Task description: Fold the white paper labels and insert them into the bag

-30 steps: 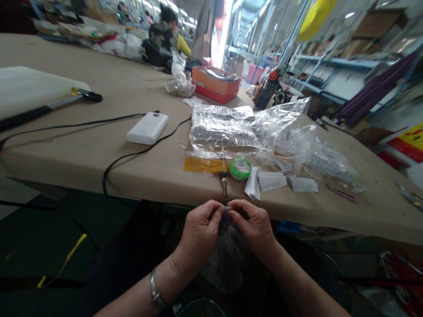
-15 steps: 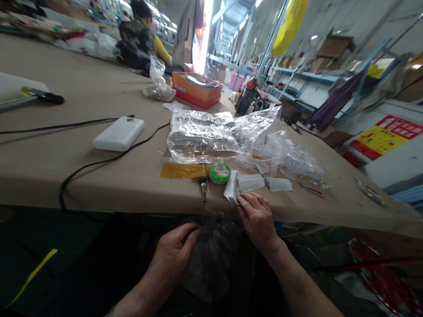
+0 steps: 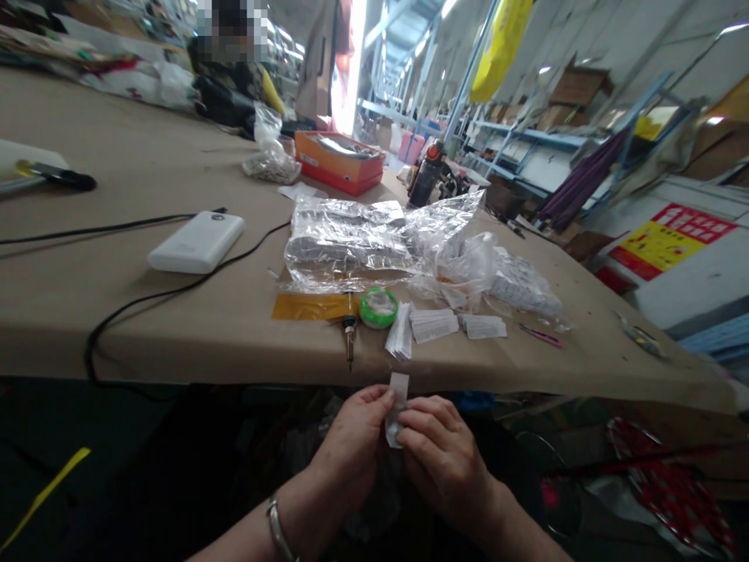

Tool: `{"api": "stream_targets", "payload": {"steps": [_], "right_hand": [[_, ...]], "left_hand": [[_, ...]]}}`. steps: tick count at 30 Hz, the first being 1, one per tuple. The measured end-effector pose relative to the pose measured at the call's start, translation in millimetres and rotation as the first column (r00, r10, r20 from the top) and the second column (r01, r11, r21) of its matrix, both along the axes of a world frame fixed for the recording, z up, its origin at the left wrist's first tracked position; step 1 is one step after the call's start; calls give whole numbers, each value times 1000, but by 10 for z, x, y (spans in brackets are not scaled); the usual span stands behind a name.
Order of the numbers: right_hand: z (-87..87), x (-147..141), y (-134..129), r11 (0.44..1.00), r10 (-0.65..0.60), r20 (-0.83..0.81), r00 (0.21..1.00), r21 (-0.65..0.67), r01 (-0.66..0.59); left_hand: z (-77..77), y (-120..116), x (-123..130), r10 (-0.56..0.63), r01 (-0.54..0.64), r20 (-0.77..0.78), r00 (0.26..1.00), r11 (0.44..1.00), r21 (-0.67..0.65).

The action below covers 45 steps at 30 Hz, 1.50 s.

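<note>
A small whitish, translucent strip [image 3: 399, 385] is held between my two hands, just in front of the table edge. My left hand [image 3: 354, 437] pinches its left side between thumb and forefinger. My right hand [image 3: 441, 449] has its fingers closed on the lower right part of the strip, with the thumb mostly hidden. Beyond the hands, a fanned stack of similar strips [image 3: 399, 334] lies on the table, with two more stacks [image 3: 434, 325] [image 3: 483, 326] to its right. A soldering-iron-like tool [image 3: 349, 332] points toward me beside a green-rimmed roll [image 3: 378, 307].
Clear plastic packaging [image 3: 351, 242] covers the table [image 3: 193, 336] behind the tools. A white power bank [image 3: 197, 242] and black cable [image 3: 157, 297] lie left. Tweezers [image 3: 541, 336] lie right. An orange box [image 3: 339, 164] stands farther back, and a person [image 3: 228, 82] is beyond.
My right hand has moved from the fanned stack down and toward my left hand. My left hand has come right and up, and both hands now hold one strip. The view has shifted slightly.
</note>
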State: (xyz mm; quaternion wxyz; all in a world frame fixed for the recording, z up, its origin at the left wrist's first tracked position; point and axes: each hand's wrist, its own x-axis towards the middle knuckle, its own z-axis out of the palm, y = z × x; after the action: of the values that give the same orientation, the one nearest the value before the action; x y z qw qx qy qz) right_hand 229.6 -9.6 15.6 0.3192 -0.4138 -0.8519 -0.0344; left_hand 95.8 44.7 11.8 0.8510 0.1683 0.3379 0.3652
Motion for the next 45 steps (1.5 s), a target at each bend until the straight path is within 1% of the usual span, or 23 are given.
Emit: {"api": "stream_targets", "payload": {"steps": [2, 3, 5, 7, 8, 9, 11, 14, 17, 19, 21, 22, 24, 26, 27, 29, 32, 36, 39, 42, 43, 44, 45], "right_hand": [[25, 60, 76, 1000, 3, -33, 999, -31, -4], [40, 111, 144, 998, -23, -47, 999, -52, 21], [59, 233, 313, 985, -152, -37, 988, -85, 149], [51, 344, 478, 935, -343, 46, 938, -84, 345], [35, 386, 541, 906, -405, 109, 908, -82, 415], [13, 419, 585, 884, -444, 169, 880, -76, 461], [-46, 467, 618, 871, -458, 249, 854, -67, 486], [-142, 546, 580, 892, -439, 199, 876, -22, 452], [-192, 640, 525, 918, -396, 8, 918, 15, 396], [-181, 652, 476, 928, -367, -149, 918, 1, 371], [-146, 580, 393, 946, -318, -264, 911, -16, 325], [-128, 513, 336, 961, -270, -287, 919, -18, 277], [-106, 340, 209, 992, -125, -249, 960, -3, 128], [-113, 167, 91, 1000, 22, -154, 988, 7, -21], [-126, 98, 47, 998, 69, -111, 991, 13, -68], [-160, 10, -3, 994, 108, -55, 993, 29, -106], [-196, -11, 1, 994, 110, -22, 994, 30, -110], [-184, -7, 20, 993, 117, -14, 993, 3, -117], [-148, -32, -15, 991, 134, -1, 991, -21, -134], [-106, 45, -21, 991, 130, 2, 992, -46, -129], [-93, 121, 3, 995, 85, -6, 996, -44, -85], [-82, 225, 45, 999, -4, -12, 1000, -40, 4], [-73, 355, 101, 991, -132, -10, 991, -30, 132]], "left_hand": [[-14, 11, 9, 4, -4, -42, 999, 1000, 3], [-14, 13, 4, -6, 7, -79, 997, 1000, 2], [-4, 10, -16, -35, 35, -176, 984, 999, -1], [9, 0, -39, -61, 62, -265, 962, 998, -6], [12, -5, -49, -69, 71, -293, 954, 997, -3], [9, -9, -57, -73, 77, -311, 947, 997, 1], [-10, -15, -67, -78, 81, -334, 939, 997, -3], [-53, -20, -75, -86, 85, -336, 938, 996, -18], [-60, -23, -78, -105, 102, -346, 932, 994, -27], [-33, -22, -75, -114, 106, -360, 926, 993, -41], [7, -20, -70, -114, 98, -345, 932, 993, -63], [26, -20, -66, -109, 90, -323, 940, 993, -75], [48, -23, -59, -91, 74, -236, 968, 994, -80], [48, -32, -56, -67, 59, -141, 988, 996, -63], [43, -38, -55, -56, 50, -108, 993, 997, -56], [29, -54, -56, -36, 31, -75, 997, 997, -65], [12, -75, -58, -1, -4, -47, 999, 995, -101], [-25, -83, -55, 19, -22, -31, 999, 996, -84], [-52, -77, -57, 30, -34, -61, 998, 998, -58], [-36, -66, -63, -9, 1, -129, 992, 998, -67], [-24, -62, -65, -46, 33, -165, 985, 997, -77], [-10, -57, -66, -65, 46, -216, 974, 994, -95], [1, -53, -65, -98, 69, -262, 960, 991, -117]]}}
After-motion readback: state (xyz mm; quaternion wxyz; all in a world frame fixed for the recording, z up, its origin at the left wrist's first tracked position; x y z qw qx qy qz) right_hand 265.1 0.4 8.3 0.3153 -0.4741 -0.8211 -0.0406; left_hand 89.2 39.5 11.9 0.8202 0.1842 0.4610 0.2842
